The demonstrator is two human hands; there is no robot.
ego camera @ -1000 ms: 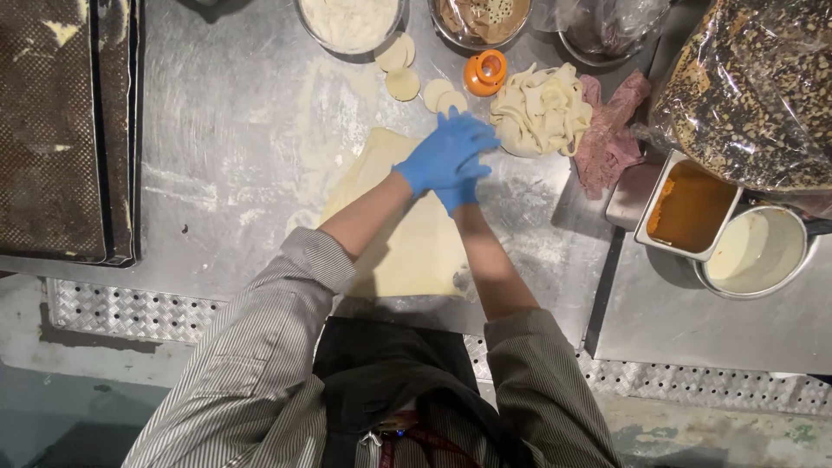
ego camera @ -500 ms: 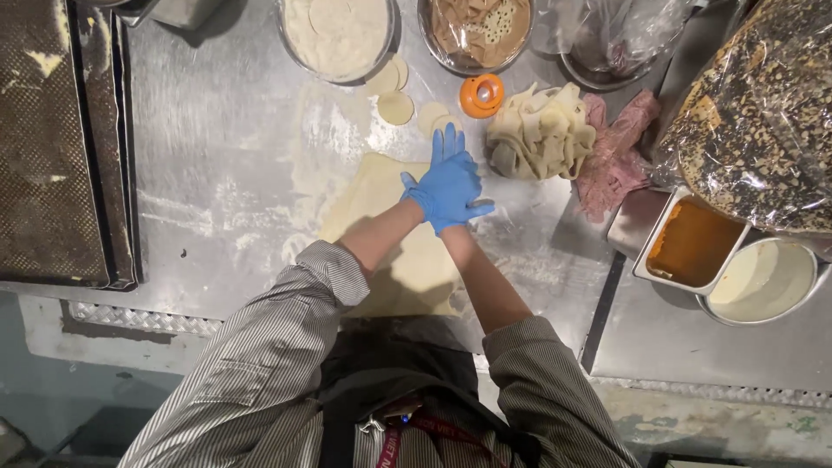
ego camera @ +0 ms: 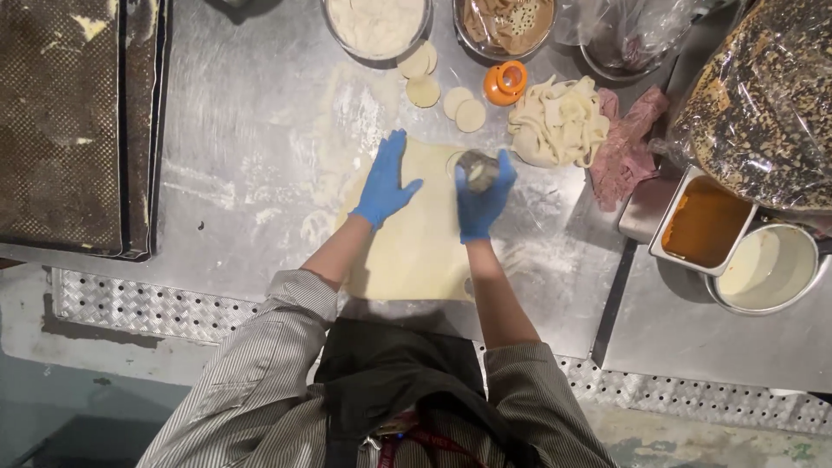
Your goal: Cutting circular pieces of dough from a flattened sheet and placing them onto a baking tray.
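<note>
Head view, looking straight down on a floured steel worktable (ego camera: 243, 173). A rolled sheet of pale dough (ego camera: 416, 238) lies flat at the near middle of the table. Left hand (ego camera: 384, 180), blue-gloved, lies flat and spread, palm down on the sheet's far left corner; it grips nothing. Right hand (ego camera: 482, 198), also gloved, is closed around a round metal cutter (ego camera: 477, 170), which stands on the sheet's far right corner, mouth down as far as I can tell. Judged progress: early-to-middle. Five cut discs (ego camera: 446, 91) lie on the table beyond the sheet, some touching or overlapping, near a metal bowl of flour (ego camera: 377, 24). A faint circular mark shows just beside the cutter. Most of the sheet below the hands looks uncut, so the greater part of the cutting appears left. A heap of dough trimmings (ego camera: 559, 121) sits to the right of the discs, beside an orange ring-shaped tool (ego camera: 506, 82) and a crumpled pinkish cloth (ego camera: 628, 147). Far left: dark perforated baking trays (ego camera: 61, 121), no discs on them. Far right: a rectangular pan of orange-brown sauce (ego camera: 704, 224) and a round pot of whitish liquid (ego camera: 767, 267), both well apart from the dough
</note>
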